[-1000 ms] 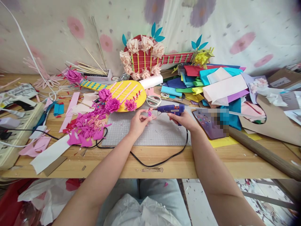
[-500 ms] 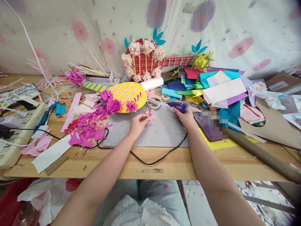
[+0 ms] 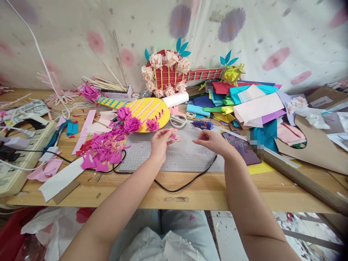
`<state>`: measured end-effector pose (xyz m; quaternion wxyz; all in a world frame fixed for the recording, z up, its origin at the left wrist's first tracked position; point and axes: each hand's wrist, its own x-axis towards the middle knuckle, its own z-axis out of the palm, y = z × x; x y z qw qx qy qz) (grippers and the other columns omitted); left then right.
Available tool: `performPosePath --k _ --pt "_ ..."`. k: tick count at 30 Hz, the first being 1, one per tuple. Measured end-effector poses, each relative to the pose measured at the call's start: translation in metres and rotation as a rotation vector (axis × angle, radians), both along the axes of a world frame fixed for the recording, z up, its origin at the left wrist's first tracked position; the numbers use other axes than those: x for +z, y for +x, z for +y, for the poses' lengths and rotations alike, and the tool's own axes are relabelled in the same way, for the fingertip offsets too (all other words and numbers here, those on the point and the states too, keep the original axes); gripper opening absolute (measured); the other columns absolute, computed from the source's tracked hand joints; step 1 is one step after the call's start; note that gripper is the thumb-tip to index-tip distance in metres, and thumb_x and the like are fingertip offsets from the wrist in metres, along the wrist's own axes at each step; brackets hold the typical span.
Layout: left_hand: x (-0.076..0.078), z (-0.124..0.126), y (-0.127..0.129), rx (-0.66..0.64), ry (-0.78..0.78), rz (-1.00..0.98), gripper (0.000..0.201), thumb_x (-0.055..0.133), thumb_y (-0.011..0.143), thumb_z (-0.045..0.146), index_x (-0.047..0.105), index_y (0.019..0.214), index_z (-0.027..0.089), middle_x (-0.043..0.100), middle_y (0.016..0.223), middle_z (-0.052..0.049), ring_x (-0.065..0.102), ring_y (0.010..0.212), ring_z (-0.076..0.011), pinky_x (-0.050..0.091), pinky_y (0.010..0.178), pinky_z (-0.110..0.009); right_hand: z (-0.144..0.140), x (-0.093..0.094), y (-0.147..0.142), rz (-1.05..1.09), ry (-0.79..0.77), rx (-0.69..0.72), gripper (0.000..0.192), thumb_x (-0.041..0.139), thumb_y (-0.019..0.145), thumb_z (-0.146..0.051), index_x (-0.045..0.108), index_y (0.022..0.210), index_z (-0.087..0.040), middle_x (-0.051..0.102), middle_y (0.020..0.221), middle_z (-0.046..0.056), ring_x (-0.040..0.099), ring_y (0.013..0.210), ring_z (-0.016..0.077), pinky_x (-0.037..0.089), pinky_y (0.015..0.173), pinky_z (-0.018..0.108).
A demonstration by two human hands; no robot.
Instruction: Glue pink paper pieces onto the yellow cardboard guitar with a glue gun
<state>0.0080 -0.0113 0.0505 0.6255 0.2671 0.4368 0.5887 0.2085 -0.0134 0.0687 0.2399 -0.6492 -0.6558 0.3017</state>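
Over mat (image 3: pixel 174 156) | left hand (image 3: pixel 160 140) pinches maybe 1 petal (image 3: pixel 172 134) | right hand (image 3: pixel 213 139) empty

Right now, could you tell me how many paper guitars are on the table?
2: a yellow guitar lying flat beside the grey mat, and a red guitar leaning against the wall behind it.

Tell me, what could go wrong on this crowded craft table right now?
The blue glue gun lies on the grey mat with its nozzle toward the scissors and paper scraps; if hot, it may drip or scorch. Its black cord loops off the table edge under the right hand, so a forearm could snag it. The left hand pinches small pink petals; fresh glue could burn fingertips.
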Motion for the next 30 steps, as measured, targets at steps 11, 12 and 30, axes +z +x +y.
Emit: performPosePath --k 11,12,30 --pt "0.003 0.001 0.020 0.126 -0.175 -0.344 0.007 0.063 0.075 0.014 0.060 0.080 0.016 0.057 0.068 0.004 0.038 0.044 0.0009 0.029 0.040 -0.013 0.016 -0.023 -0.095 0.947 -0.052 -0.031 0.034 0.072 0.059 -0.041 0.059 0.081 -0.019 0.060 0.083 0.000 0.054 0.069 0.0084 0.044 0.069 0.025" --pt "0.003 0.002 0.020 0.137 -0.178 -0.356 0.006 0.062 0.075 0.013 0.060 0.080 0.016 0.057 0.068 0.004 0.038 0.044 0.0009 0.029 0.040 -0.013 0.016 -0.025 -0.099 0.972 -0.047 -0.048 0.034 0.072 0.059 -0.041 0.058 0.080 -0.018 0.059 0.080 -0.001 0.053 0.066 0.0079 0.044 0.067 0.024" --pt "0.006 0.014 -0.039 0.301 0.635 1.237 0.053 0.070 0.065 0.021 0.051 0.114 0.018 0.049 0.123 -0.015 0.040 0.124 -0.0304 0.031 0.105 -0.046 0.042 -0.015 -0.089 0.557 0.060 -0.019 0.018 0.057 0.074 -0.032 0.043 0.081 -0.022 0.059 0.068 -0.002 0.060 0.064 0.0128 0.047 0.058 0.026"
